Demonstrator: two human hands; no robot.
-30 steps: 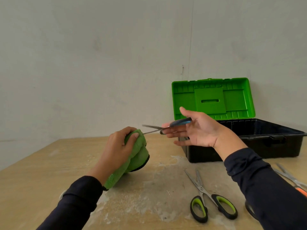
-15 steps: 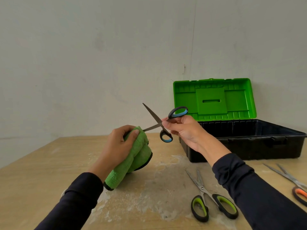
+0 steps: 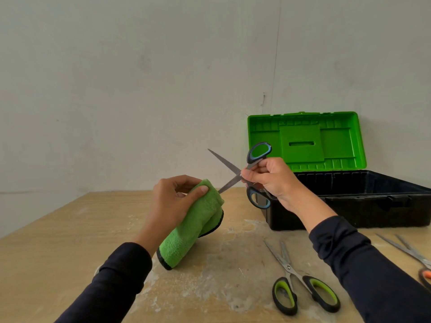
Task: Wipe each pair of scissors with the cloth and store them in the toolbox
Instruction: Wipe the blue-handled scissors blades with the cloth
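Holding the blue scissors (image 3: 253,174) near the pivot, the right hand (image 3: 272,180) has its fingers curled round the handles, blades spread apart in the air above the tabletop (image 3: 58,241). The lower blade's tip runs into the fold of the green cloth (image 3: 193,222), which the left hand (image 3: 173,201) grips with thumb pressed on top; the upper blade points up and left, bare.

The risks, as I judge them: with the blades spread, a pull through the cloth could drive an edge into the left fingers behind the thin fold, and the free blade could swing shut on the cloth. The pinch near the pivot looks light, so the scissors might twist or drop.

The toolbox (image 3: 349,206) stands open just behind the right hand. Green scissors (image 3: 300,283) and an orange pair (image 3: 417,259) lie on the tabletop, apparently not yet stored.
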